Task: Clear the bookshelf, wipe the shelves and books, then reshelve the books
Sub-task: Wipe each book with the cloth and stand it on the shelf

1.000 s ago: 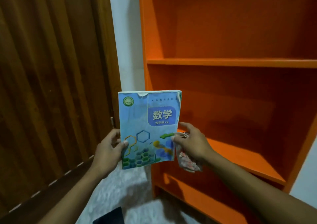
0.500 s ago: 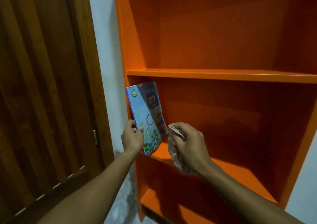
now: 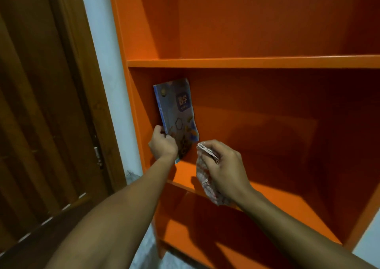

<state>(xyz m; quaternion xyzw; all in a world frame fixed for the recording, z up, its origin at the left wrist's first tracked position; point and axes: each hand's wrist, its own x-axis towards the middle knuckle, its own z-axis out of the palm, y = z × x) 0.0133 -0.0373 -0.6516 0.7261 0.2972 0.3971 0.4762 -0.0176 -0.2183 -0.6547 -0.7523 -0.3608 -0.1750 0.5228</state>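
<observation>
A thin blue textbook (image 3: 176, 112) stands upright inside the orange bookshelf (image 3: 246, 63), leaning against its left side wall on the middle shelf. My left hand (image 3: 163, 145) grips the book's lower spine edge. My right hand (image 3: 222, 168) holds a crumpled patterned cloth (image 3: 205, 178) just right of the book, above the shelf's front edge. No other books show on the shelves in view.
A dark wooden door (image 3: 45, 104) stands to the left of the shelf, with a strip of pale wall (image 3: 107, 67) between them. A lower orange shelf (image 3: 205, 244) and a patch of light floor (image 3: 144, 256) lie below.
My left hand has carried the book from in front of me into the middle shelf, turning it upright against the left wall. My right hand let go of the book and keeps the cloth.
</observation>
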